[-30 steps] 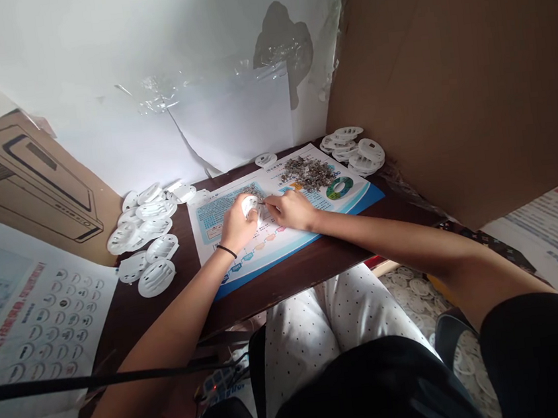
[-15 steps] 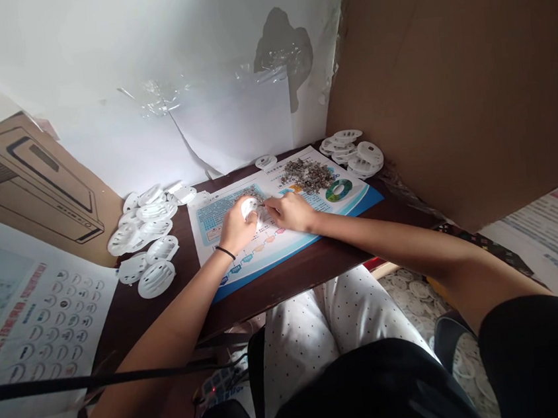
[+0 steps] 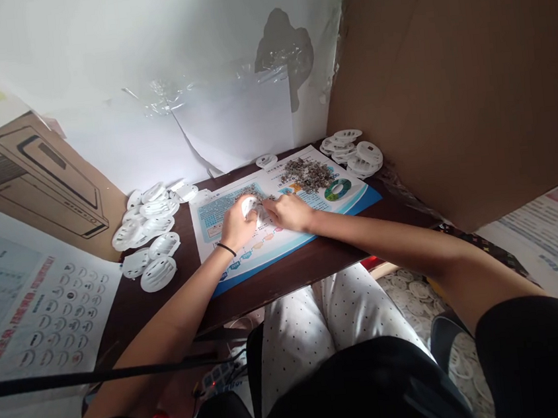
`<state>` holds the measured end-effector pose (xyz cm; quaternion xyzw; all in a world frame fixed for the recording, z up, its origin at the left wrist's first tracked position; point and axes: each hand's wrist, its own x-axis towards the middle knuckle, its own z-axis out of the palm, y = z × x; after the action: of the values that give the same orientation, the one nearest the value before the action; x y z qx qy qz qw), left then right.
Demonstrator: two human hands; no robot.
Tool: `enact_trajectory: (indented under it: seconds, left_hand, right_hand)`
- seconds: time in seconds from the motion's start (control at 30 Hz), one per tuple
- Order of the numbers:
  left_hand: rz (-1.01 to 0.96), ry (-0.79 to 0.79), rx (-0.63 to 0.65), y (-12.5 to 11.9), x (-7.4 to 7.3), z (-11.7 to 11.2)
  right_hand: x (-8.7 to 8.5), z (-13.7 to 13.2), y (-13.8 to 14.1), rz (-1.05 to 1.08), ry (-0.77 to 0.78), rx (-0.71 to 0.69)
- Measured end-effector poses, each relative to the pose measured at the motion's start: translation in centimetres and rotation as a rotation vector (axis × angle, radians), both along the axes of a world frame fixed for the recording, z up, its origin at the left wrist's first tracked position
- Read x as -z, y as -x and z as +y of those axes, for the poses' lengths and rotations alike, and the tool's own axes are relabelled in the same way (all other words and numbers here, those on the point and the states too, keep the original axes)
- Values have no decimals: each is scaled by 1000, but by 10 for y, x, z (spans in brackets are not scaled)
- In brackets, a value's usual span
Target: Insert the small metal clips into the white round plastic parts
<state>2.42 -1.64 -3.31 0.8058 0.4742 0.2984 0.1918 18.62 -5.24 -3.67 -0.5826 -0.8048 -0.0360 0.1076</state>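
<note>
Over the printed sheet (image 3: 264,254), my left hand (image 3: 238,226) is closed on a round white plastic disc (image 3: 249,207), thumb across its face. My right hand (image 3: 289,212) meets the disc from the right with its fingers pinched together; whatever small piece may be between them is too small to make out. Just beyond the hands lies a heap of small metal parts (image 3: 308,174), and a smaller scatter of them (image 3: 248,191) sits behind the left hand.
Similar white discs are piled at the table's left (image 3: 147,216) and at its right back corner (image 3: 353,153); a single disc (image 3: 267,161) lies by the back wall. Cardboard (image 3: 445,85) walls the right side. Many more discs (image 3: 412,295) lie below, right of my legs.
Both hands stay at the disc, with only a slight shift of the right fingers against it. The view has turned a little, moving the left-hand piles slightly rightward.
</note>
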Motion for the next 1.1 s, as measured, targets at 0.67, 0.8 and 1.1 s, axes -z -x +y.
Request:
enact_trajectory:
  seconds: [0.67, 0.8, 1.1]
  left_hand:
    - [-51, 33, 20, 1, 1, 4]
    - [-40, 10, 21, 1, 4, 5]
    - [-1, -14, 48, 0, 5, 2]
  right_hand:
    - [0, 1, -2, 74, 16, 26]
    - [-3, 0, -3, 92, 57, 34]
    - [-5, 1, -2, 89, 76, 6]
